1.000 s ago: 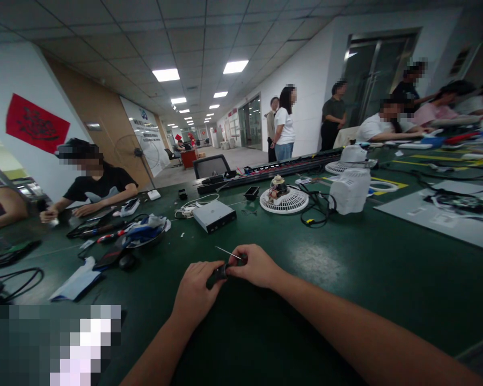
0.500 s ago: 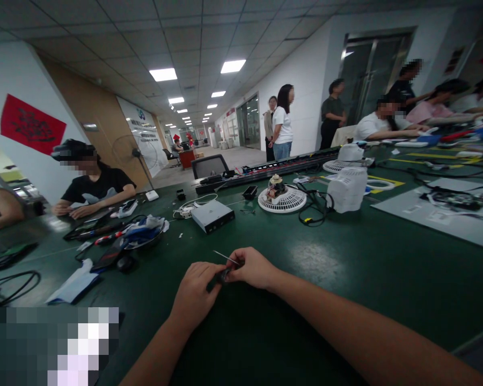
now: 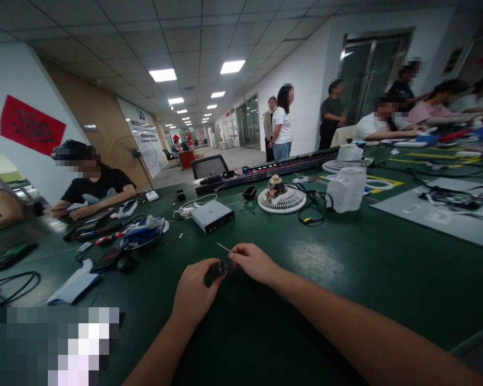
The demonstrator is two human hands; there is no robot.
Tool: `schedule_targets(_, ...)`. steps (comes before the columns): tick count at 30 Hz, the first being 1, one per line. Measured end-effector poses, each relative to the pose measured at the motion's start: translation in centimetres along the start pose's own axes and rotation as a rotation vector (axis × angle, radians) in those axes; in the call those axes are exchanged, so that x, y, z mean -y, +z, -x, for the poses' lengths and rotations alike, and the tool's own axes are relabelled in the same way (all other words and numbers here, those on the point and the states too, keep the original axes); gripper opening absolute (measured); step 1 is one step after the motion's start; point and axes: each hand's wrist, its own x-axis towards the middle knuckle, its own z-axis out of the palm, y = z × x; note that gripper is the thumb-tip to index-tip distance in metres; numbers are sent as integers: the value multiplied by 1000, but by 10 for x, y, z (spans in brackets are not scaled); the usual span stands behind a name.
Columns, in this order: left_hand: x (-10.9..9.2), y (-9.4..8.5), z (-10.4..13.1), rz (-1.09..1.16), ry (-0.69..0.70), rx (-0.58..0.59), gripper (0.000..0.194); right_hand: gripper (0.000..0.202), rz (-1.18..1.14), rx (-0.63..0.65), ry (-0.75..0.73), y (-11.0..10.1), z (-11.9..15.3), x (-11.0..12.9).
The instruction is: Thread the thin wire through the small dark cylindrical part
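Observation:
My left hand [image 3: 196,289] is closed around a small dark cylindrical part [image 3: 220,269], whose round, ring-like end faces up and to the right. Just to its right, my right hand [image 3: 253,261] pinches a thin metal rod [image 3: 224,247]; its tip points up and left, and the rest is hidden by the fingers. The rod and the cylinder are a little apart. Both hands are above the green tabletop [image 3: 306,311]. Beyond them lies a grey disc drive [image 3: 213,215] with a black front.
A white fan part [image 3: 282,199] with an exposed motor and a white housing [image 3: 346,188] with black cables stand further back. Left are a cluttered bowl [image 3: 145,236] and blue cloth [image 3: 73,281]. A grey board [image 3: 446,209] lies right. Other people sit and stand around.
My right hand has drawn slightly up and right, away from my left hand, with the rod. The dark cylinder has turned, so its round end shows now.

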Motion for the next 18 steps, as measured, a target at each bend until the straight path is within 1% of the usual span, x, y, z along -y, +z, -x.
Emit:
schedule_targets(2,3,1,0,-24,-59,-12,25,21,315,-122,-184,-8,1,-2)
schedule_targets(3,5,1,0,-33,-92,-20,25,22,442,-143,-250,-12,2,-3)
schedule_targets(4,7,0,0,-38,-121,-28,24,23,539,-136,-298,-15,2,-3)
schedule_targets(6,10,0,-1,-36,-162,-37,23,25,651,-91,-380,-21,4,-3)
schedule_targets(8,12,-1,-1,-26,-169,-30,23,26,687,-50,-451,-24,4,-3)
schedule_targets(10,11,-2,-2,-23,-146,-14,24,28,704,-27,-501,-23,4,-3)
schedule_targets(15,7,-1,-1,-28,-109,-17,26,30,764,-50,-496,-22,5,-2)
schedule_targets(18,7,-1,-1,-21,-114,-9,26,29,766,-3,-525,-24,7,0)
